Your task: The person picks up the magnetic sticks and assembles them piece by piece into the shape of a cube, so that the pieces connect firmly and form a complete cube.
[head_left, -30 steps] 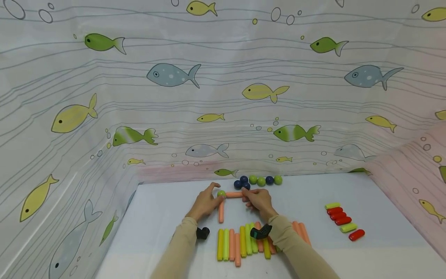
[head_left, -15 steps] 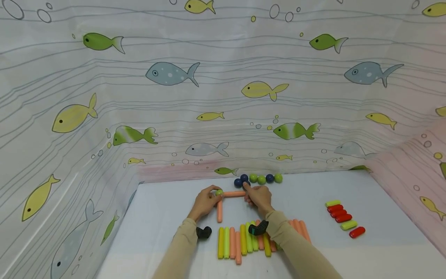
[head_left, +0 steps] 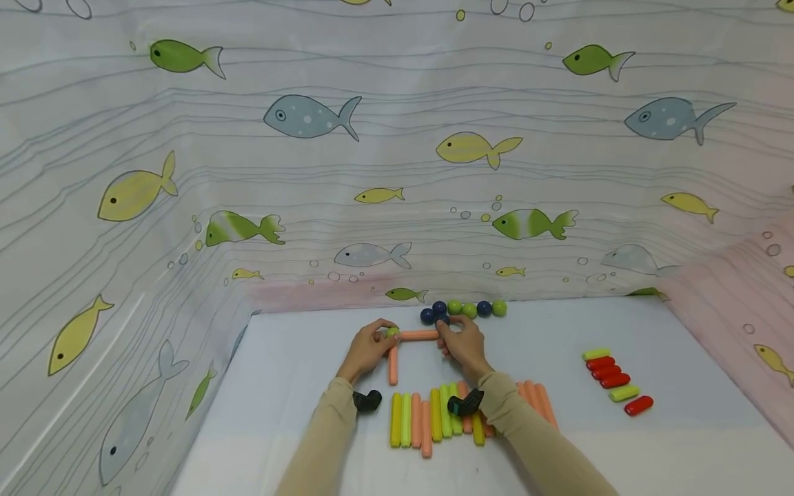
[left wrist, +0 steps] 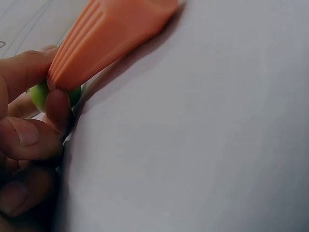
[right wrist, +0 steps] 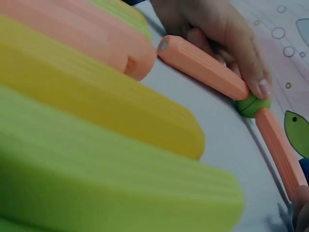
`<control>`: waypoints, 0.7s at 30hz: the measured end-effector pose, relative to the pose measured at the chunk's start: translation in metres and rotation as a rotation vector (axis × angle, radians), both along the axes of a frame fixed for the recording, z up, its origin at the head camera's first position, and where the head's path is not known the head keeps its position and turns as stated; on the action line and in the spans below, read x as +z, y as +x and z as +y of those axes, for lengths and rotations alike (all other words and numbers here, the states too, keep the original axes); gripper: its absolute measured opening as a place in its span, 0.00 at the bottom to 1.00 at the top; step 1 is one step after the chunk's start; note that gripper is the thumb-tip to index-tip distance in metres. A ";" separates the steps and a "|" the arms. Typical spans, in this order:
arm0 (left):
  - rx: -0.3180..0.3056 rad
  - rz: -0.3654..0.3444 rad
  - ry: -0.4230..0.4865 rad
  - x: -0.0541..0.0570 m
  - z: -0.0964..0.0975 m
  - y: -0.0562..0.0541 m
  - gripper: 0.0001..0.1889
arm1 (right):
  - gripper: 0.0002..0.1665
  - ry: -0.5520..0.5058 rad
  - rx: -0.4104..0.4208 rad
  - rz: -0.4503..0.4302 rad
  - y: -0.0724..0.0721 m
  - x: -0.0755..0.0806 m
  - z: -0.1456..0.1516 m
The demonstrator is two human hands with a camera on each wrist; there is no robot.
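Two orange magnetic rods meet at a green ball [head_left: 393, 332] in the head view, forming a corner on the white table. My left hand [head_left: 366, 351] pinches the ball between thumb and fingers. One rod [head_left: 393, 366] runs from it toward me; a silvery disc shows in its free end in the right wrist view. The other rod [head_left: 419, 335] runs rightward to my right hand [head_left: 464, 344], whose thumb and fingers hold its far end. A dark blue ball [head_left: 442, 321] lies right by those fingertips, partly covered. In the left wrist view the near rod [left wrist: 111, 38] looms large beside the left fingers [left wrist: 29, 137].
Behind the hands sit blue balls [head_left: 427, 316] and green balls [head_left: 499, 308]. A row of yellow, lime and orange rods [head_left: 416, 420] lies in front, partly under the right forearm. Short red pieces [head_left: 615, 380] and lime pieces [head_left: 624, 393] lie at right. Fish-patterned sheeting [head_left: 310, 207] encloses the table.
The left hand has closed in around the green ball, its forefinger lowered from a raised pose. The right hand stays at the rod's right end with small finger shifts. The head view tilts slightly.
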State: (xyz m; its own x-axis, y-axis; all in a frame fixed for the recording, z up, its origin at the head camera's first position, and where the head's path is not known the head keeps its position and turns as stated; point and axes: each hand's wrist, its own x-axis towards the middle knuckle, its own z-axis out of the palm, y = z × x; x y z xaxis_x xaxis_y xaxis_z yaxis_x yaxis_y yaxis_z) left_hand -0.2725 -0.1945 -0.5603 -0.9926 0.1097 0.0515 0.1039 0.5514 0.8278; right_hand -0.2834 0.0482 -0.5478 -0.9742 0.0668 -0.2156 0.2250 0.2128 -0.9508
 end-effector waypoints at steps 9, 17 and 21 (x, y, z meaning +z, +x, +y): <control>-0.003 -0.004 0.018 0.002 0.001 0.000 0.15 | 0.30 -0.067 0.101 -0.074 -0.006 -0.003 0.016; -0.013 -0.030 0.046 0.000 0.001 -0.001 0.18 | 0.31 -0.219 0.250 -0.095 -0.005 -0.005 0.034; -0.005 -0.040 0.058 0.002 0.000 -0.002 0.17 | 0.33 -0.232 0.245 -0.094 -0.004 -0.003 0.033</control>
State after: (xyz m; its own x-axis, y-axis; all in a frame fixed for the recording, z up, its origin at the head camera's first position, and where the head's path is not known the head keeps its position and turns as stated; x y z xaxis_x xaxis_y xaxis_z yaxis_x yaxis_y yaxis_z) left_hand -0.2743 -0.1945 -0.5581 -0.9935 0.1126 0.0181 0.0727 0.5021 0.8618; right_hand -0.2878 0.0810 -0.5503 -0.9304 -0.2279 -0.2872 0.2829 0.0521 -0.9577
